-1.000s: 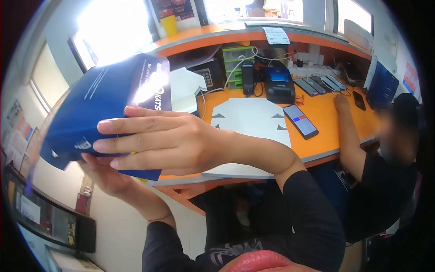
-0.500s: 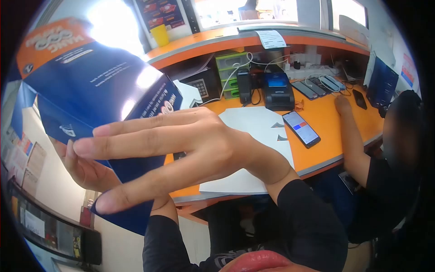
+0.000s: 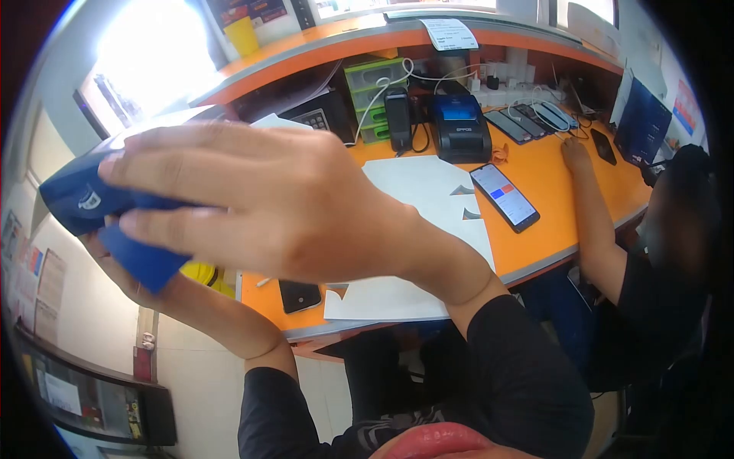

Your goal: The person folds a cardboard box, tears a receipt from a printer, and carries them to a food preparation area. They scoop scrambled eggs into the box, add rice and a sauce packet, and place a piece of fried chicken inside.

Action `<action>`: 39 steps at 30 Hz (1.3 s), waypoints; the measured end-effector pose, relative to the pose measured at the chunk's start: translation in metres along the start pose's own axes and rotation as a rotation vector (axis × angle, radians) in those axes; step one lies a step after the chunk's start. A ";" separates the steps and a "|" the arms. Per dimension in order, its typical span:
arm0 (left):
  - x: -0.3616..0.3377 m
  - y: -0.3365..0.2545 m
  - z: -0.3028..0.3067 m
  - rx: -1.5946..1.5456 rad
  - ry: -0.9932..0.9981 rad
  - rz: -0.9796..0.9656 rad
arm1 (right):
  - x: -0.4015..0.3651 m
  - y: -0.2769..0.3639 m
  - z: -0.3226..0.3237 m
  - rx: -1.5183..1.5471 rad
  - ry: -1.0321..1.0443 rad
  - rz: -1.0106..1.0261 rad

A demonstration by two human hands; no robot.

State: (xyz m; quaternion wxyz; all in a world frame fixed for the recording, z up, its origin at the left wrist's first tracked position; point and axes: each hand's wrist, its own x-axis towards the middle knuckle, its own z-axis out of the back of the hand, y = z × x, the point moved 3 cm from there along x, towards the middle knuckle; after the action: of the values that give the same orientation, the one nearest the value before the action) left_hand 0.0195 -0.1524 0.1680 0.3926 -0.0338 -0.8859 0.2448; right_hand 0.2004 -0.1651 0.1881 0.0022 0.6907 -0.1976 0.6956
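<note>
A dark blue cardboard box (image 3: pixel 65 200) with a small white logo is held up at the left, above the desk's left end. A blue flap (image 3: pixel 144 256) hangs from its lower side. My left hand (image 3: pixel 126 275) grips the box from below, its fingers partly hidden by the flap. From above, my right hand (image 3: pixel 287 203) lies across the box, fingers a little apart and smeared by motion; its thumb is out of sight. Beneath my right forearm, a large white cut sheet (image 3: pixel 390 294) lies on the orange desk (image 3: pixel 550 252).
Phones lie near the sheet: one lit (image 3: pixel 505 197), one dark (image 3: pixel 300 295). Behind stand a black printer (image 3: pixel 461 138), green drawers (image 3: pixel 375 76) and a keypad safe (image 3: pixel 317 115). A co-worker's hand (image 3: pixel 576 155) rests at the right. A yellow cup (image 3: pixel 241 37) sits on the ledge.
The box has tilted and turned, so its orange end and printed face no longer show. My right hand moved up with it. The dark phone and something yellow are now uncovered.
</note>
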 end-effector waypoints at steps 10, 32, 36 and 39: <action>-0.003 0.009 -0.037 -0.444 0.584 0.092 | 0.001 -0.036 0.005 -0.160 0.190 0.089; 0.007 0.020 -0.038 -0.715 0.738 0.239 | -0.002 -0.054 0.011 0.112 0.309 -0.142; 0.008 0.024 -0.037 -0.791 0.662 0.224 | -0.002 -0.050 0.003 0.167 0.220 -0.088; 0.006 0.028 -0.038 -0.785 0.557 0.217 | -0.004 -0.047 0.000 0.136 0.175 -0.054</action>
State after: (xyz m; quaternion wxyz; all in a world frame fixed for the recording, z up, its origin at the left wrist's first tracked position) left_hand 0.0389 -0.1111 0.1807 0.5442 -0.3354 -0.7641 -0.0864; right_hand 0.2137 -0.1210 0.1972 -0.0085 0.6311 -0.1304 0.7646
